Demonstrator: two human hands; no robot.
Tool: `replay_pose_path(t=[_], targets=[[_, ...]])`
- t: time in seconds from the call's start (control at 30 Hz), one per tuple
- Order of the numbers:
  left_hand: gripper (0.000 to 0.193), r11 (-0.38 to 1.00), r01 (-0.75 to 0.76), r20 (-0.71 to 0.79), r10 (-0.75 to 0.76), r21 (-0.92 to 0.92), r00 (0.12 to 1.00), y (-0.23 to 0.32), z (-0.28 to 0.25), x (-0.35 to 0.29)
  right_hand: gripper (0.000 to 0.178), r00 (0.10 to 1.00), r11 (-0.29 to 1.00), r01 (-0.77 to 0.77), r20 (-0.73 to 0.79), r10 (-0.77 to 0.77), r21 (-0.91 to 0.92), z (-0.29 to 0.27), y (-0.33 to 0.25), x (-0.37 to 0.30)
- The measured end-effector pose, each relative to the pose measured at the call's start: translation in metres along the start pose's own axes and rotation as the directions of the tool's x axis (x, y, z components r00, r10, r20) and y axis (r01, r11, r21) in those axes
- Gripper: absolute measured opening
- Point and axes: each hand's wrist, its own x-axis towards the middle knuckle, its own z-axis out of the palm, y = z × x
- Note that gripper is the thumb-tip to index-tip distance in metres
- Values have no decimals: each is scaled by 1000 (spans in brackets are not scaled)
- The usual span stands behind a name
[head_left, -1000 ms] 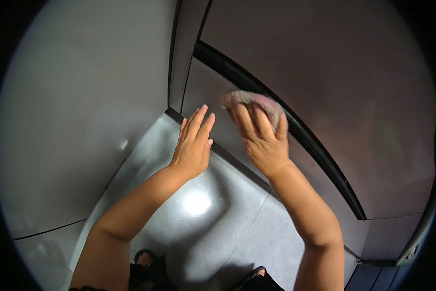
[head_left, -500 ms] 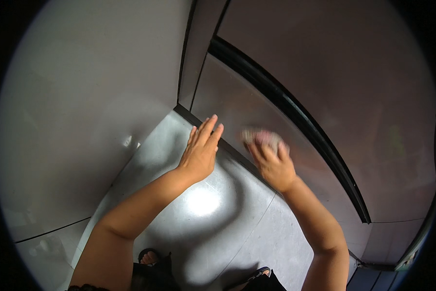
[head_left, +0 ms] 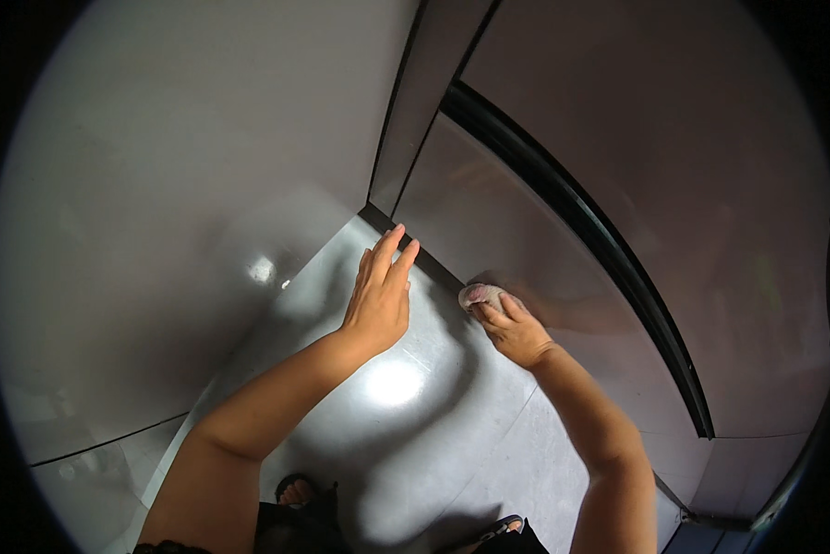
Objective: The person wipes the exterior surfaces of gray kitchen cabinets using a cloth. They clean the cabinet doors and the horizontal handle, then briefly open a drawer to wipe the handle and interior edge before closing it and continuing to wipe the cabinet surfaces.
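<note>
Grey floor, panel with black strip, hands apart, right holding cloth

Place: indoors, looks like a home, possibly a kitchen; exact room can't be told
Fronts: glossy brownish-grey, upper front and lower front, read as fitted cabinets
Black strip: long rail between the two, looks like a handle or trim, bowed by the lens
Base: dark skirting strip where the lower front meets the floor
Left side: tall glossy grey panel, meets the fronts at a tight corner
Floor: smooth pale grey, thin joint line, tile-like
Footwear: open sandals, fits a household
</note>
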Motion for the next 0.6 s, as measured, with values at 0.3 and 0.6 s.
replay_pose_path(t=[0.3, 0.6], targets=[[58, 996, -5, -137, -8, -93, 991, 4, 4, 12, 48, 718, 752, -635, -494, 490, -176, -66, 68, 151], [60, 996, 19, -138, -32, -88, 990, -4, -4, -1, 40, 972, 986, -160, -185, 147, -56, -10, 31, 131]])
